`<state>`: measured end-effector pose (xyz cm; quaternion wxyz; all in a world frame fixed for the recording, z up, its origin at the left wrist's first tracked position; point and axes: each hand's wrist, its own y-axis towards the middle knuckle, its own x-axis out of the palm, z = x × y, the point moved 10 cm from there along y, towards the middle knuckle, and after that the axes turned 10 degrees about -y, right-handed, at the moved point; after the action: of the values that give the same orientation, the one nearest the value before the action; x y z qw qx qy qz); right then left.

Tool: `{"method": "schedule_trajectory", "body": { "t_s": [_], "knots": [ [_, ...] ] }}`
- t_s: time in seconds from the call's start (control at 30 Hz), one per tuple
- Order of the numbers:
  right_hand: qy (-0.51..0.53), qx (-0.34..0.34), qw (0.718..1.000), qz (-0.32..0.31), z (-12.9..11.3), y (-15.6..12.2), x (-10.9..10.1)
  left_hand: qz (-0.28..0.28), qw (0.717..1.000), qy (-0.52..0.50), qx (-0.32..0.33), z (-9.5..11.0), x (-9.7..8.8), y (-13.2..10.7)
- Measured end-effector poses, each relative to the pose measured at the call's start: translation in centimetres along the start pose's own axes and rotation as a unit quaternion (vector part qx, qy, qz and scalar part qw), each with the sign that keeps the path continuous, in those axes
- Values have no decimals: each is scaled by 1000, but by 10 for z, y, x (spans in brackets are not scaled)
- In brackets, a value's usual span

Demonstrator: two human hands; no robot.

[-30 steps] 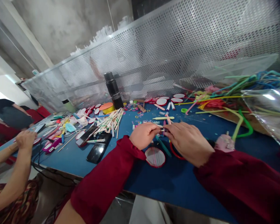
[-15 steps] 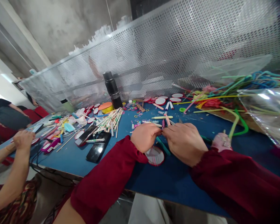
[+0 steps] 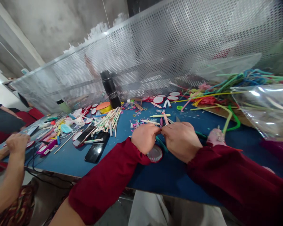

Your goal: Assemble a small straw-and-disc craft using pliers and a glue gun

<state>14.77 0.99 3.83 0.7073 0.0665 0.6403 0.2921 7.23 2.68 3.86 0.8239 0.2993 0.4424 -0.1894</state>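
Note:
My left hand (image 3: 145, 137) and my right hand (image 3: 181, 141) meet above the blue table, fingertips pinched close together. Whatever lies between the fingers is too small and hidden to name. Under my left wrist sits a round, red-rimmed disc (image 3: 155, 154), partly covered by the hand. A teal stick-like tool (image 3: 162, 145) lies between the hands. Just beyond the fingertips are a pale yellow-green marker (image 3: 160, 115), a pink marker (image 3: 165, 118) and a grey blade tip (image 3: 178, 119). Small coloured rings and beads lie behind my left hand.
A black bottle (image 3: 110, 89) stands by the perforated metal screen (image 3: 141, 56). Left are wooden sticks (image 3: 107, 121), a black phone (image 3: 97, 150) and craft clutter. Coloured pipe cleaners (image 3: 231, 84) and a clear plastic bag (image 3: 266, 113) lie right. A co-worker's hand (image 3: 17, 142) is at far left.
The whole view has shifted slightly, so things appear a little further left. My hands stay pinched together over the same spot. The co-worker's hand remains raised at the left.

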Motion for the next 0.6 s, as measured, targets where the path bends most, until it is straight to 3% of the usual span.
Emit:
{"method": "schedule_trajectory", "body": {
  "t_s": [0.33, 0.43, 0.6],
  "knots": [
    [19, -11, 1000, -18, -1, 4, 0, -5, 1000, -24, 7, -6, -2, 2],
    [46, -15, 998, -31, 9, 5, 4, -6, 999, -47, 12, -14, -8, 6],
    [58, 24, 998, 1, 35, 4, 6, 27, 997, -71, -4, -30, -22, 9]
  ]
}}
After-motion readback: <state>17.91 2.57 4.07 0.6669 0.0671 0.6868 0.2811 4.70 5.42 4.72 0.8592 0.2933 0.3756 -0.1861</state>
